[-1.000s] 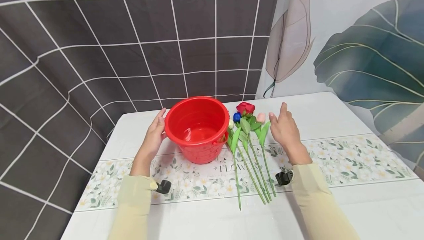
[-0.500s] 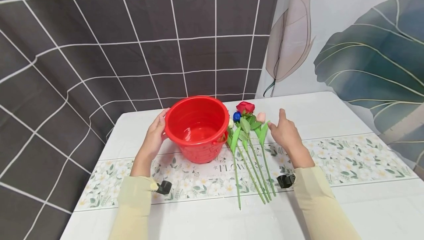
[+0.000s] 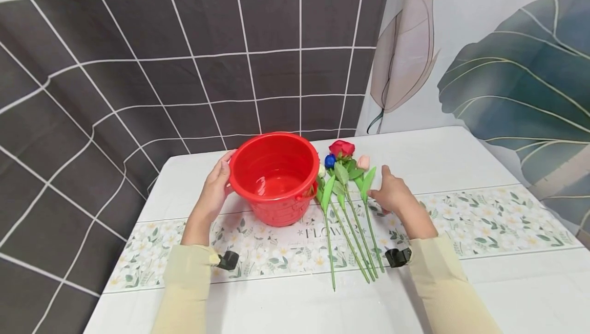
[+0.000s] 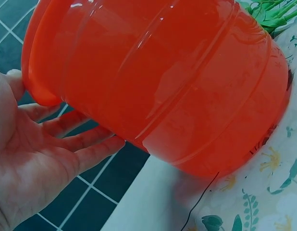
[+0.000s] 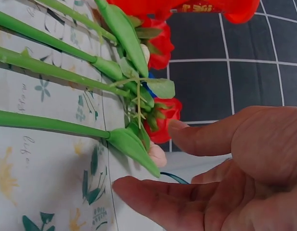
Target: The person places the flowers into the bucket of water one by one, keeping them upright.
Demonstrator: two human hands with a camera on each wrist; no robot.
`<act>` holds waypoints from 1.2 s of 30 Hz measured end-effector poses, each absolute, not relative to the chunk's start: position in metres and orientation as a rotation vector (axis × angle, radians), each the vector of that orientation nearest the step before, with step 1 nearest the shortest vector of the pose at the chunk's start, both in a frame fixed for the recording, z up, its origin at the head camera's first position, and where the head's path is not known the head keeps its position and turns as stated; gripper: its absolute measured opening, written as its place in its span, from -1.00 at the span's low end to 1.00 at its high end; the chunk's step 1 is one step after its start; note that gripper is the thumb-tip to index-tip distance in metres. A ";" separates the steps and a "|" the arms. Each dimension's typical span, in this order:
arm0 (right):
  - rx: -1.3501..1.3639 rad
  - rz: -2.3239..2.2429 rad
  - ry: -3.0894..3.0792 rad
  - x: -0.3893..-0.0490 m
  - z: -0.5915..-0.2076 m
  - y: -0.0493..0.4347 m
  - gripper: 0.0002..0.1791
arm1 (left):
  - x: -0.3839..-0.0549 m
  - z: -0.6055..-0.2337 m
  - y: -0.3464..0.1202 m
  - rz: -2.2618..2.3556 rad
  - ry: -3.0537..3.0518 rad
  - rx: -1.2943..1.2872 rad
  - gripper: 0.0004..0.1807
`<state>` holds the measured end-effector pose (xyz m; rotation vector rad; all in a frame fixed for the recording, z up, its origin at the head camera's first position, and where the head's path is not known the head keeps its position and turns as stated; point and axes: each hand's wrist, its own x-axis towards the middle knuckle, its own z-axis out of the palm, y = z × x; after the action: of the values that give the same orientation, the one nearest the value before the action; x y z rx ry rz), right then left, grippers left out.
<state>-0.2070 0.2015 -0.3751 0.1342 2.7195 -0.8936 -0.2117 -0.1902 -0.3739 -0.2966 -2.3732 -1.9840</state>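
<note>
A red bucket stands upright on the table. My left hand touches its left side. In the left wrist view the fingers lie fairly straight against the bucket wall below the rim, the thumb near the rim. Artificial flowers lie right of the bucket: a red rose, a blue bloom, a pink tulip and a partly hidden white one. Beside the pink tulip's leaf is my right hand. Its thumb and fingers are spread apart with nothing between them in the right wrist view.
The white table carries a floral printed band. The green stems point toward the near edge. A dark cloth with a white grid hangs behind and to the left. A leaf-printed curtain hangs at the right.
My right hand has moved down toward the near side and slightly left, closer to the pink tulip's stem. The left hand, bucket and flowers stay in place.
</note>
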 end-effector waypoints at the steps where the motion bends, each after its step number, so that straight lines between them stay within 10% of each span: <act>1: 0.131 -0.885 2.714 -0.206 -0.376 0.201 -0.04 | -0.212 -0.374 -0.190 -1.984 -2.376 -0.295 -0.44; 36: 0.045 -0.619 2.864 -0.177 -0.405 0.171 -0.15 | -0.209 -0.369 -0.189 -1.956 -2.433 -0.249 -0.44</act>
<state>-0.1771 0.1708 -0.4052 0.0447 2.8636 -0.6190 -0.2090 -0.1887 -0.3687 -0.2487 -2.4331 -1.9562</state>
